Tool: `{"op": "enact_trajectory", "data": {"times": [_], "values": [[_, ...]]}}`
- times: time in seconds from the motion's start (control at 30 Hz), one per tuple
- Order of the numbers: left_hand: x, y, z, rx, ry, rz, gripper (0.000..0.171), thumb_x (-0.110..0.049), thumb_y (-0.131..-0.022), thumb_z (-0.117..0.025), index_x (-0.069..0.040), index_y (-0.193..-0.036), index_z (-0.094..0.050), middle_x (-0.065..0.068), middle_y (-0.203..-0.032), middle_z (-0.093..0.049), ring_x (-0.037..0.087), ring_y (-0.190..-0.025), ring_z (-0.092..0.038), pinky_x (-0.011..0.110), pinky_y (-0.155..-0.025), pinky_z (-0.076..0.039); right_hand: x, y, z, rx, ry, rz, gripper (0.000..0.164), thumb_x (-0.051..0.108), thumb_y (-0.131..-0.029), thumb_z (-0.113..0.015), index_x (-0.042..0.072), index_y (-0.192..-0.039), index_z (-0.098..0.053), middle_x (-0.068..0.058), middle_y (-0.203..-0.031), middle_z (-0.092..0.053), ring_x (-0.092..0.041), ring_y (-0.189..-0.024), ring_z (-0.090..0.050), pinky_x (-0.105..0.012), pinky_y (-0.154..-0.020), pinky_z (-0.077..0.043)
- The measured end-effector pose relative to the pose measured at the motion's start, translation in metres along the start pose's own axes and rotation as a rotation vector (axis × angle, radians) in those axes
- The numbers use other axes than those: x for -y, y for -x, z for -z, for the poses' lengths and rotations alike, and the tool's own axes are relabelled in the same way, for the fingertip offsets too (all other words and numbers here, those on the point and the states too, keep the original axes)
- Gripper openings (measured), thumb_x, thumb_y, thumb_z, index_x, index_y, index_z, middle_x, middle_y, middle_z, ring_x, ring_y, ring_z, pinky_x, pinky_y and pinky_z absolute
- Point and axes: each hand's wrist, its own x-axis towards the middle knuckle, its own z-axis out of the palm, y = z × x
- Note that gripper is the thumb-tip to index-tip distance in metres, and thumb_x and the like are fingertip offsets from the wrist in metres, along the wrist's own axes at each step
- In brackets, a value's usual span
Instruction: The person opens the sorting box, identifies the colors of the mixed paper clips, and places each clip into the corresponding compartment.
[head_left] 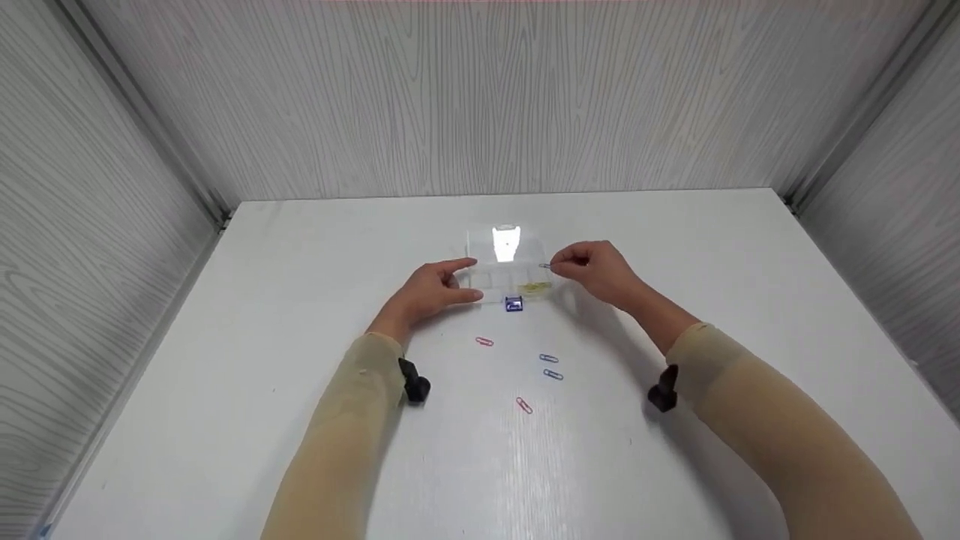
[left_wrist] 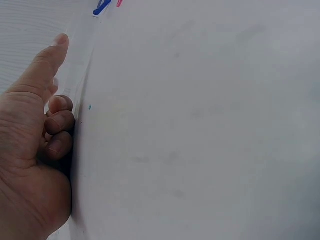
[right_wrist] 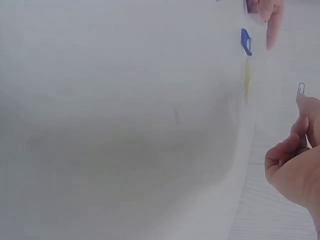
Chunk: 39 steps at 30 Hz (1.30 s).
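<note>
A clear plastic compartment box (head_left: 491, 280) lies on the table with its transparent lid (head_left: 529, 244) raised at the back. Its blue latch (head_left: 514, 304) shows at the front. Yellow clips (head_left: 535, 287) lie in the box's front right part. My left hand (head_left: 433, 289) holds the box's left end, thumb along the front and index finger toward the back; its other fingers curl under in the left wrist view. Above the box's right end, my right hand (head_left: 596, 271) pinches a dark paper clip (right_wrist: 301, 88) between thumb and fingertips, its loop sticking out.
Two red paper clips, one nearer the box (head_left: 484, 341) and one closer to me (head_left: 524, 406), lie on the white table (head_left: 187, 360). Two blue paper clips (head_left: 549, 358) lie right of centre. Wood-grain panels (head_left: 450, 97) enclose the back and sides.
</note>
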Motion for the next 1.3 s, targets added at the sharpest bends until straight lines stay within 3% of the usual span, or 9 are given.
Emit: {"op": "enact_trajectory", "data": {"times": [0.27,0.63,0.97,1.3], "values": [[0.001,-0.003,-0.005,0.000,0.040,-0.046,0.070,-0.040,-0.090,-0.087,-0.024,-0.153,-0.060,0.001,-0.093,-0.055,0.018,-0.087,-0.050,0.036,-0.088,-0.041,-0.008,-0.017,-0.004,-0.058,-0.015,-0.037,0.020,0.021,-0.103,-0.072,0.007,-0.115,-0.078,-0.008,-0.116,-0.069,-0.023,-0.101,-0.056,-0.034,-0.086,-0.047],[-0.008,-0.003,-0.005,0.009,0.012,-0.047,0.071,-0.043,-0.090,-0.086,-0.026,-0.154,-0.060,0.002,-0.097,-0.057,0.019,-0.093,-0.051,0.037,-0.090,-0.041,-0.012,-0.015,-0.006,-0.066,-0.042,-0.096,0.021,0.020,-0.104,-0.071,0.009,-0.120,-0.075,-0.008,-0.118,-0.066,-0.024,-0.107,-0.054,-0.035,-0.091,-0.045],[-0.003,-0.005,-0.001,0.009,0.016,-0.042,0.070,-0.041,-0.091,-0.086,-0.025,-0.154,-0.059,0.001,-0.093,-0.055,0.018,-0.089,-0.050,0.036,-0.089,-0.040,-0.016,0.011,-0.004,0.007,-0.025,-0.035,0.022,0.023,-0.101,-0.074,0.009,-0.118,-0.077,-0.008,-0.115,-0.067,-0.026,-0.106,-0.054,-0.036,-0.086,-0.046],[0.002,-0.002,0.001,0.003,0.027,-0.005,0.072,-0.043,-0.091,-0.086,-0.026,-0.155,-0.058,0.001,-0.092,-0.054,0.019,-0.089,-0.050,0.038,-0.090,-0.040,-0.023,0.040,-0.007,0.118,-0.014,-0.001,0.023,0.022,-0.098,-0.077,0.009,-0.116,-0.078,-0.005,-0.097,-0.064,-0.023,-0.094,-0.055,-0.030,-0.078,-0.044]]}}
